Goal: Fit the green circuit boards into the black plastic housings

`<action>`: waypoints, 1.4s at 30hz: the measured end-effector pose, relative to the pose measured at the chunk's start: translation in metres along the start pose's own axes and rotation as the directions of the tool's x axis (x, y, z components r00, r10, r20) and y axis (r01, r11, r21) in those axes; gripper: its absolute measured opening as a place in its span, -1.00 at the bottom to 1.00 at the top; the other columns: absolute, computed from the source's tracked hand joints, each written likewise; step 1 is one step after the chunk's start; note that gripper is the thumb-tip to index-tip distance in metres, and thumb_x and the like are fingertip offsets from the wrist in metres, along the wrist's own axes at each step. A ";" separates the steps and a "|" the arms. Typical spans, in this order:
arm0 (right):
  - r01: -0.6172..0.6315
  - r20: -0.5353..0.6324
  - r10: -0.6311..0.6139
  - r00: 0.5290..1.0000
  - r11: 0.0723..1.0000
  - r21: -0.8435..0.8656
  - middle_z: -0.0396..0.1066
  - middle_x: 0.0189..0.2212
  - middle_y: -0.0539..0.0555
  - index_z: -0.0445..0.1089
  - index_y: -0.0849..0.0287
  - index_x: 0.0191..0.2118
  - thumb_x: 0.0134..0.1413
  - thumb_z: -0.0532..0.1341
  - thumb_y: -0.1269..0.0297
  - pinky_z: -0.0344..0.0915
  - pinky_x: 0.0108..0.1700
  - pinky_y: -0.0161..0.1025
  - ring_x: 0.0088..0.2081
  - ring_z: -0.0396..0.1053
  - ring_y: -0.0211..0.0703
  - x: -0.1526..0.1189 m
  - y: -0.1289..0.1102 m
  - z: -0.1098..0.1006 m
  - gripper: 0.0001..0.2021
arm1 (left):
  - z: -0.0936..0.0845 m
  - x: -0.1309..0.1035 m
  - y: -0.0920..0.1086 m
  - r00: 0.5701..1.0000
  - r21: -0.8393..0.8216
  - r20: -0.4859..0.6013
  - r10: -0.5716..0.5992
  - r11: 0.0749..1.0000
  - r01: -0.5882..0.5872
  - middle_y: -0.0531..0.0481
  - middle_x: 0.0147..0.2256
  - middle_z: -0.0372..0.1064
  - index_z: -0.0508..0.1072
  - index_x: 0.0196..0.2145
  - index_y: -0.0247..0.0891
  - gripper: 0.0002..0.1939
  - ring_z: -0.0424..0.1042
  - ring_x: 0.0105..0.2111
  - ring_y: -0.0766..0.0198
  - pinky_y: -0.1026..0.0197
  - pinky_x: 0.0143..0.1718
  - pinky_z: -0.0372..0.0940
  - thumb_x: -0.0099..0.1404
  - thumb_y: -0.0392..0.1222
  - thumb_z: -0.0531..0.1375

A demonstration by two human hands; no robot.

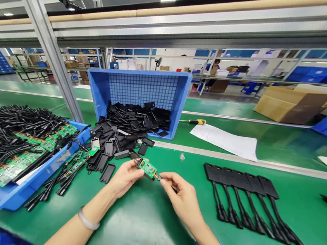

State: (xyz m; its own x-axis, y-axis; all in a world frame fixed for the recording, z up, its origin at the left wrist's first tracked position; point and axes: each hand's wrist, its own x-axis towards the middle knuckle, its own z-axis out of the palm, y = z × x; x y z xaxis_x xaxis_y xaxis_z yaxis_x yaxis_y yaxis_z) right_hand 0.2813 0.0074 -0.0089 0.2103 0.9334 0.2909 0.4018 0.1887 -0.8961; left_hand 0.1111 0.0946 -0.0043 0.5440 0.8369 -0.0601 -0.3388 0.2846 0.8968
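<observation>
In the middle of the head view, a green circuit board (148,169) sits at or in a black plastic case that is mostly hidden beneath it. My left hand (127,175) grips the board and case at their left end, thumb on the near edge. Thin coloured wires leave the board's right end, and my right hand (177,190) pinches the black cable (160,178) there; the rest of that cable is hidden by my fingers. Loose black case halves (107,173) lie just left of my left hand.
A tipped blue bin (184,101) spills black case parts at the back. Boards with cables fill a blue tray (59,166) on the left. Several cased units with cables (242,181) lie in a row on the right. A screwdriver (198,122) and white paper (226,140) lie behind.
</observation>
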 end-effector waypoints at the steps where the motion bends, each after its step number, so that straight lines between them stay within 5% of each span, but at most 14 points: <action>1: -0.003 0.010 0.003 1.000 1.000 0.008 0.45 -0.45 0.06 0.44 0.17 -0.27 0.10 0.14 0.16 0.26 -0.42 -0.30 -0.45 0.36 -0.18 0.000 0.000 0.001 -0.78 | -0.001 -0.002 0.000 1.000 -0.045 0.017 -0.011 0.999 0.012 -0.09 -0.20 0.45 0.48 -0.16 -0.31 -0.57 0.41 -0.24 0.26 0.20 -0.14 0.26 -0.04 -0.24 0.40; 8: -0.022 0.014 0.021 1.000 0.999 0.050 0.39 -0.54 0.01 0.42 0.17 -0.28 0.10 0.14 0.19 0.27 -0.45 -0.31 -0.53 0.33 -0.22 -0.002 0.001 0.009 -0.80 | -0.002 -0.006 -0.001 0.992 -0.117 0.108 -0.071 0.990 0.084 -0.16 -0.08 0.43 0.42 -0.06 -0.26 -0.55 0.42 -0.11 0.14 0.07 -0.04 0.27 0.06 -0.24 0.35; 22: 0.043 0.009 -0.042 0.999 0.996 -0.084 0.46 -0.43 0.07 0.45 0.10 -0.29 0.12 0.16 0.20 0.30 -0.35 -0.22 -0.45 0.37 -0.13 -0.005 -0.002 0.011 -0.84 | 0.002 -0.008 -0.008 0.994 -0.068 0.094 -0.054 0.996 0.060 -0.17 -0.03 0.37 0.32 0.02 -0.22 -0.45 0.41 -0.07 0.09 0.03 -0.05 0.30 0.06 -0.22 0.35; 27: 0.052 0.043 -0.047 0.998 0.993 -0.108 0.45 -0.42 0.06 0.45 0.10 -0.29 0.10 0.16 0.23 0.30 -0.34 -0.23 -0.45 0.37 -0.14 -0.006 0.002 0.015 -0.85 | 0.008 -0.007 -0.017 1.000 -0.068 -0.029 -0.010 0.998 0.008 -0.16 -0.16 0.45 0.35 -0.13 -0.29 -0.63 0.45 -0.14 0.12 0.08 -0.11 0.32 0.13 -0.13 0.30; 31: -0.057 0.081 0.062 0.995 0.997 -0.056 0.40 -0.53 0.01 0.38 0.12 -0.32 0.06 0.19 0.19 0.26 -0.45 -0.28 -0.53 0.34 -0.19 -0.005 0.005 0.018 -0.87 | 0.011 -0.005 -0.023 0.991 -0.003 -0.127 0.036 0.999 -0.036 -0.14 -0.23 0.48 0.34 -0.20 -0.31 -0.64 0.48 -0.22 0.13 0.13 -0.21 0.36 0.12 -0.06 0.29; 36: -0.094 0.186 0.111 0.976 0.991 -0.097 0.30 -0.67 -0.05 0.33 0.14 -0.52 0.10 0.13 0.16 0.12 -0.53 -0.33 -0.60 0.21 -0.27 -0.003 0.005 0.021 -0.76 | 0.012 -0.007 -0.024 0.982 0.103 -0.160 0.099 0.991 -0.083 -0.16 -0.26 0.49 0.29 -0.18 -0.30 -0.59 0.51 -0.26 0.13 0.14 -0.26 0.38 0.13 0.00 0.27; 42: -0.127 0.173 0.119 0.978 0.991 0.034 0.28 -0.70 -0.07 0.32 0.17 -0.57 0.05 0.16 0.14 0.13 -0.52 -0.36 -0.60 0.20 -0.29 -0.005 0.006 0.027 -0.73 | 0.013 -0.009 -0.030 0.979 0.235 -0.149 0.137 0.967 -0.100 -0.15 -0.25 0.50 0.20 -0.14 -0.23 -0.56 0.51 -0.25 0.13 0.10 -0.25 0.38 0.16 0.09 0.20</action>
State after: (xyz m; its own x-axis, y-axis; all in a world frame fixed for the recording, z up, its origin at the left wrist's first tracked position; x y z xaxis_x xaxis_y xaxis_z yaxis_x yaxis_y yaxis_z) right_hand 0.2588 0.0123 -0.0252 0.0995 0.9878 0.1197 0.3415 0.0792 -0.9366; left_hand 0.1262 0.0726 -0.0253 0.3720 0.9282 -0.0010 -0.2012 0.0818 0.9761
